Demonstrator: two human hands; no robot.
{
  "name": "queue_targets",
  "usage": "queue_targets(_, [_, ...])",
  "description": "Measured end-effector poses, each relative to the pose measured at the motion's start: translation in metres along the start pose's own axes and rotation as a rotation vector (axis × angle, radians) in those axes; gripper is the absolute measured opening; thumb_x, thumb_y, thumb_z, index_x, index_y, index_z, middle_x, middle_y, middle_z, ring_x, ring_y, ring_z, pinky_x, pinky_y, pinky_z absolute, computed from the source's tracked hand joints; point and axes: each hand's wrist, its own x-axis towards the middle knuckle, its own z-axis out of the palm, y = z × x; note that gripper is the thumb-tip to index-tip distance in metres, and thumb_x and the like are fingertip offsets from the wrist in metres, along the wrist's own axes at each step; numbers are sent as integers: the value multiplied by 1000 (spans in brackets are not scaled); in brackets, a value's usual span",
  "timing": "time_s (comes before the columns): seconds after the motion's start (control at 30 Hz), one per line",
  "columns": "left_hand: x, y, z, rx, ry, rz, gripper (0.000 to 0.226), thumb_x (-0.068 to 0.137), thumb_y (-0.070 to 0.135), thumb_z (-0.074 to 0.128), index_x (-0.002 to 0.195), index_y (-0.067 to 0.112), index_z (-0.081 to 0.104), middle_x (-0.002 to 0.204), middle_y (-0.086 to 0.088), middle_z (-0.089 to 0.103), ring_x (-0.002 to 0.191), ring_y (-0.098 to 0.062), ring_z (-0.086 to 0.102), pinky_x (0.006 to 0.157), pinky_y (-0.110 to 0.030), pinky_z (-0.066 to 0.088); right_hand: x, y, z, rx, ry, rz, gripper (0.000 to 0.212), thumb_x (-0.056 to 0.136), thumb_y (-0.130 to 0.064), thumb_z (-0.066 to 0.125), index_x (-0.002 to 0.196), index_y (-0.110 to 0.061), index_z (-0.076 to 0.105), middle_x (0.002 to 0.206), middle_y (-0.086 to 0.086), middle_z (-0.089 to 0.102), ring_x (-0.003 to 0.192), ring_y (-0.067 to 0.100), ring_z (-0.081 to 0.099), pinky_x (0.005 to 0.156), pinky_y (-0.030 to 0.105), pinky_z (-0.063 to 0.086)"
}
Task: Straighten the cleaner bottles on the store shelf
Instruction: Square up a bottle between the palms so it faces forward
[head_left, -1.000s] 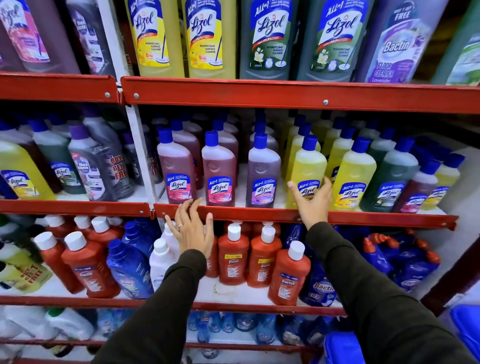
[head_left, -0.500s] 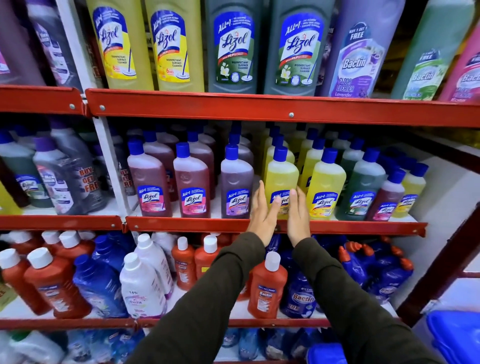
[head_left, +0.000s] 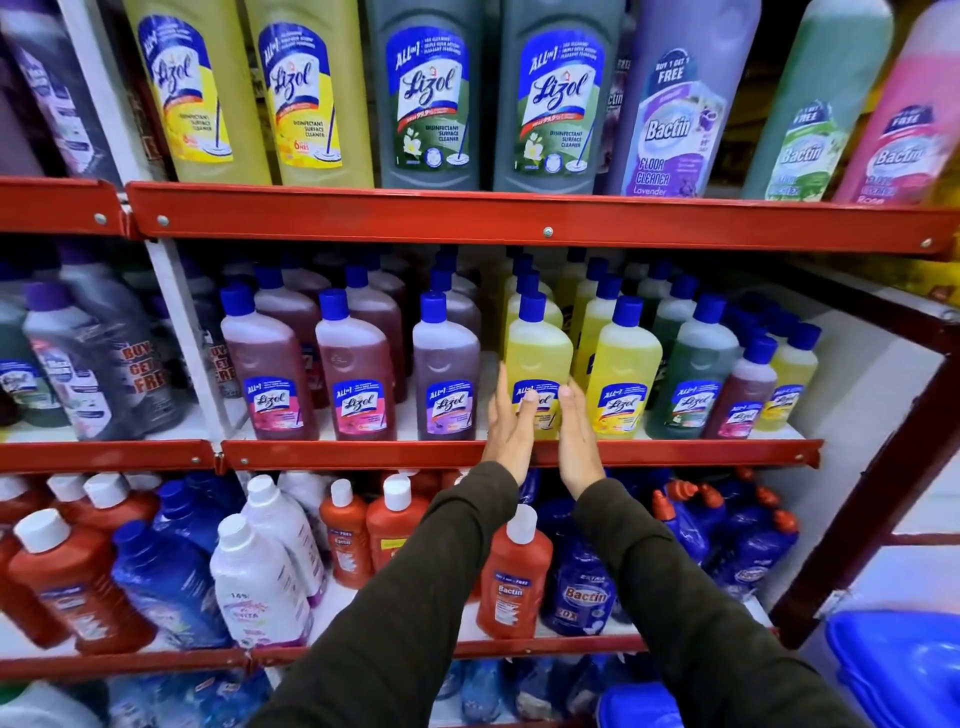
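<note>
A yellow Lizol bottle with a blue cap stands at the front of the middle shelf. My left hand lies flat against its left side and my right hand against its right side, so the bottle is clasped between both palms with the fingers stretched out. A purple Lizol bottle stands to its left and another yellow one to its right. Rows of pink, yellow, green and maroon bottles run further along this shelf.
Large Lizol and Bactin bottles fill the top shelf behind a red rail. The lower shelf holds orange Bactin bottles, blue refill pouches and a white bottle. A blue bin stands at the lower right.
My hands came in from far apart on the shelf rail to either side of the front yellow bottle. The view shifted right and slightly closer.
</note>
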Motion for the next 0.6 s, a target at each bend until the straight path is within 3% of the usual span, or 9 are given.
queue_targets(0.07, [0, -2, -3, 4, -5, 3, 60, 105, 46, 34, 157, 37, 5, 165, -3, 16, 137, -10, 28, 104, -27, 25, -2, 1, 1, -5, 1, 11, 62, 111, -50, 32, 165, -19, 28, 167, 1, 38, 152, 13, 37, 124, 29, 29])
queue_targets(0.13, [-3, -9, -4, 17, 16, 25, 62, 104, 49, 36, 157, 35, 7, 164, -2, 18, 140, -9, 25, 108, -29, 27, -8, 1, 5, -43, 86, -6, 58, 112, -47, 34, 162, -18, 33, 167, 3, 37, 152, 14, 36, 123, 28, 26])
queue_targets(0.2, [-10, -17, -6, 63, 95, 90, 62, 101, 52, 38, 155, 34, 13, 161, -2, 24, 145, -13, 24, 114, -34, 28, -18, 0, 11, -52, 241, -83, 46, 112, -38, 38, 152, -15, 46, 156, 7, 46, 139, 6, 44, 117, 30, 35])
queue_targets(0.27, [-19, -22, -9, 127, 244, 193, 56, 101, 47, 39, 152, 31, 25, 155, -2, 35, 143, -10, 27, 115, -35, 27, -26, 3, 22, 18, 328, -147, 36, 110, -40, 41, 133, -17, 57, 136, 7, 56, 120, -4, 53, 112, 41, 46])
queue_targets(0.37, [-25, -22, -22, 155, 477, 324, 48, 100, 39, 40, 145, 25, 39, 148, -3, 41, 138, -8, 34, 113, -31, 28, -31, 3, 44, 121, 189, -127, 41, 98, -62, 40, 117, -32, 62, 123, 1, 66, 119, 15, 63, 111, 56, 49])
queue_targets(0.47, [-21, -17, -38, 88, 595, 295, 54, 98, 41, 40, 148, 22, 35, 155, -5, 32, 142, -8, 28, 114, -26, 22, -33, -11, 65, 132, -39, -62, 65, 89, -76, 36, 142, -42, 50, 156, -3, 53, 147, 15, 48, 126, 47, 37])
queue_targets(0.53, [-15, -12, -51, 16, 555, 190, 57, 101, 42, 38, 154, 24, 25, 163, -4, 21, 144, -4, 18, 114, -26, 15, -32, -22, 76, 92, -122, -30, 93, 82, -90, 31, 159, -38, 33, 171, -5, 34, 157, 10, 31, 131, 41, 27])
queue_targets(0.6, [-8, -12, -64, -49, 449, 115, 56, 104, 45, 33, 155, 29, 19, 166, -1, 16, 142, 0, 12, 116, -26, 12, -28, -28, 85, 77, -168, -11, 112, 76, -100, 30, 165, -32, 27, 174, -7, 29, 160, 10, 27, 133, 44, 23])
